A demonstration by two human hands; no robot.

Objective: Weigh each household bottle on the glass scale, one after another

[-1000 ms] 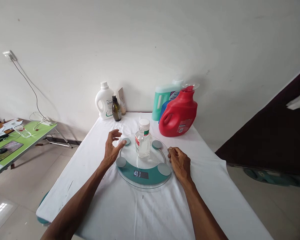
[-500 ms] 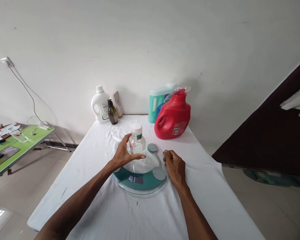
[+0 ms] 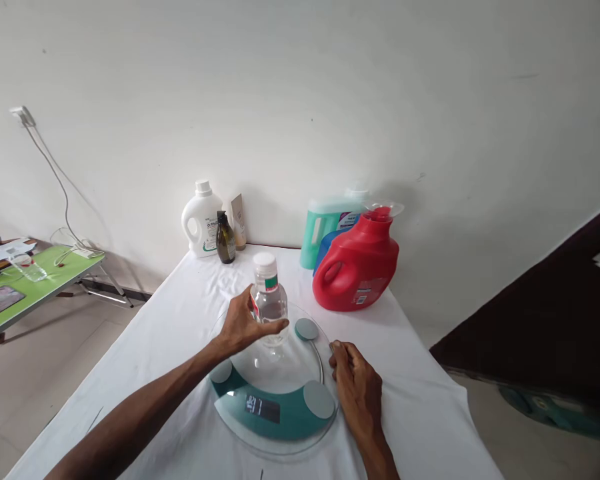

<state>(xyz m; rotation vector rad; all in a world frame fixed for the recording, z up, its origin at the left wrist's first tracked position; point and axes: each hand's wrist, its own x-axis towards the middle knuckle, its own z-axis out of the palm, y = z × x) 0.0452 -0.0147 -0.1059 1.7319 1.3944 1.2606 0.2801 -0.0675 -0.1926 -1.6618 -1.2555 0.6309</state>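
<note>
Left hand (image 3: 243, 325) wrapped around small clear bottle (image 3: 269, 300): white cap, red-and-green label, clear liquid inside, upright over the glass scale (image 3: 275, 390); contact with the plate not clear. Right hand (image 3: 356, 387) loosely curled, holding nothing, fingertips at the scale's right rim. Scale lies on white-covered counter (image 3: 420, 407). Red jug (image 3: 357, 263) stands behind, well apart

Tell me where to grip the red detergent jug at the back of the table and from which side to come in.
Probably take the red detergent jug by its moulded loop handle, which faces the near-left. Come in from the front left, over the glass scale, so the fingers can hook through the opening. The teal jug stands close behind, so the back looks poor.
</note>
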